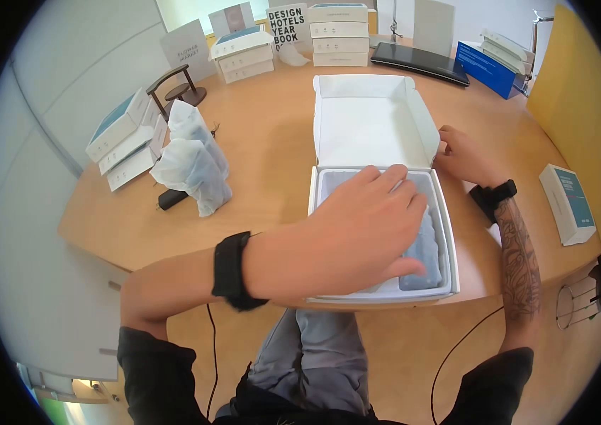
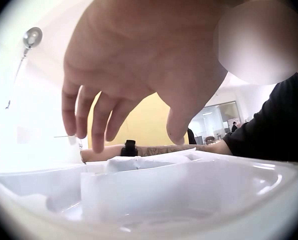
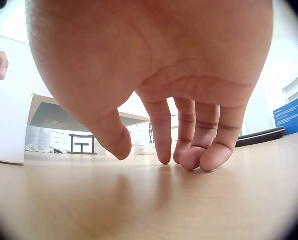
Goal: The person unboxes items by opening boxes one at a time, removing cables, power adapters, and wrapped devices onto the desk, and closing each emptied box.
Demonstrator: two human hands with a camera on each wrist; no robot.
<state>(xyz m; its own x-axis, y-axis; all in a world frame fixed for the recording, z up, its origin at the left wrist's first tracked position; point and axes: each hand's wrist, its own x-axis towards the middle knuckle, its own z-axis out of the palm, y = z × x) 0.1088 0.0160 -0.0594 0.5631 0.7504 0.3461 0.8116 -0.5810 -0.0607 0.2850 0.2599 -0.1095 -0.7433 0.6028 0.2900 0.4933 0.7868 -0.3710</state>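
Note:
A white cardboard box [image 1: 454,265] stands at the table's front edge, its lid [image 1: 366,120] folded back. Inside is a white moulded tray [image 2: 129,192]; a grey-blue item in wrinkled translucent wrapping [image 1: 424,258] lies in its right part. My left hand [image 1: 346,230] hovers over the tray, palm down, hiding much of it. In the left wrist view, its fingers hang downward, thumb apart, with nothing between them. To the right of the lid is my right hand [image 1: 465,157]. The right wrist view shows its fingertips [image 3: 216,157] right at the tabletop, loosely bent and holding nothing.
Left of the box stand white-wrapped things [image 1: 194,159] beside a black cylinder [image 1: 171,199]. Stacked boxes [image 1: 127,142], a small chair model [image 1: 176,88] and a dark laptop [image 1: 419,62] line the back and left. Another box [image 1: 568,204] lies far right by a yellow panel [image 1: 577,92].

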